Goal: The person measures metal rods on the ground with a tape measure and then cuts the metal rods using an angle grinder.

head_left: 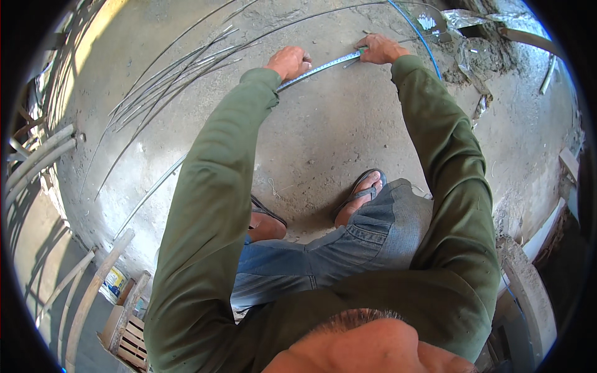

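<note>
A white-and-blue measuring tape [331,64] is stretched low over the concrete floor between my two hands, slanting down to the left. My right hand [380,48] is closed on its right end, where a bit of green shows by the fingers. Beside that end lie short thin rod pieces [352,64]. My left hand [290,62] is closed, its curled fingers pressed on the tape, which passes behind my left wrist. Beyond my left forearm a long pale strip [149,196] runs along the floor; I cannot tell whether it joins the tape.
Several thin metal rods [180,74] lie bunched at the far left. A blue hose or cable [418,34] curves past my right hand, near rubble [485,62]. Bent poles [43,155] stand at the left, with a slatted wooden crate [132,339] at the lower left.
</note>
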Demonstrator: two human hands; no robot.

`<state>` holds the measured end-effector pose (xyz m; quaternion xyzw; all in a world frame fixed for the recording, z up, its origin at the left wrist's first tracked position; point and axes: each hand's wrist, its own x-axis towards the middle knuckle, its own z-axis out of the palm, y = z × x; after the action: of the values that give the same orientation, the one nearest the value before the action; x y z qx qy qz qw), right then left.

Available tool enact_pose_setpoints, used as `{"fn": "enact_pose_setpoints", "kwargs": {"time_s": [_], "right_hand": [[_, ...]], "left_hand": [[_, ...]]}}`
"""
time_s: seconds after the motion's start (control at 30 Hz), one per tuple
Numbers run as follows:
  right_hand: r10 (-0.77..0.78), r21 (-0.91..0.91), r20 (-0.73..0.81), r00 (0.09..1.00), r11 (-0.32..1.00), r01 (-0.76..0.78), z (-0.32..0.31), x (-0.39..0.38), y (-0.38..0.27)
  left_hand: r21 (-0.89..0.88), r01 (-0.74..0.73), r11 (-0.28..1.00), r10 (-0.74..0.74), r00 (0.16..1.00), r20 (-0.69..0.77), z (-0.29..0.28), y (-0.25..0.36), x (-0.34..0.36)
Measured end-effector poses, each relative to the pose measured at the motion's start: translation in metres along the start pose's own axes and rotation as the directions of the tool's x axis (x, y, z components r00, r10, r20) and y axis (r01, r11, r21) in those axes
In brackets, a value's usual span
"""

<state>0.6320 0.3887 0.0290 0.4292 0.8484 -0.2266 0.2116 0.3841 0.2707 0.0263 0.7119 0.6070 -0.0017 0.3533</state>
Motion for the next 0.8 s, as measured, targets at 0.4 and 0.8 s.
{"fn": "enact_pose_setpoints", "kwargs": {"time_s": [0.4, 0.8], "right_hand": [[-0.025, -0.012, -0.149, 0.989, 1.000, 0.024, 0.011, 0.000, 0.006], [-0.053, -0.032, -0.232, 0.971, 0.998, 0.046, 0.027, 0.000, 0.016]], "left_hand": [[-0.367, 0.034, 0.930, -0.125, 0.966, -0.227, 0.042, -0.001, 0.002], [-0.321, 0.079, 0.944, -0.147, 0.970, -0.194, 0.048, 0.000, 0.004]]}}
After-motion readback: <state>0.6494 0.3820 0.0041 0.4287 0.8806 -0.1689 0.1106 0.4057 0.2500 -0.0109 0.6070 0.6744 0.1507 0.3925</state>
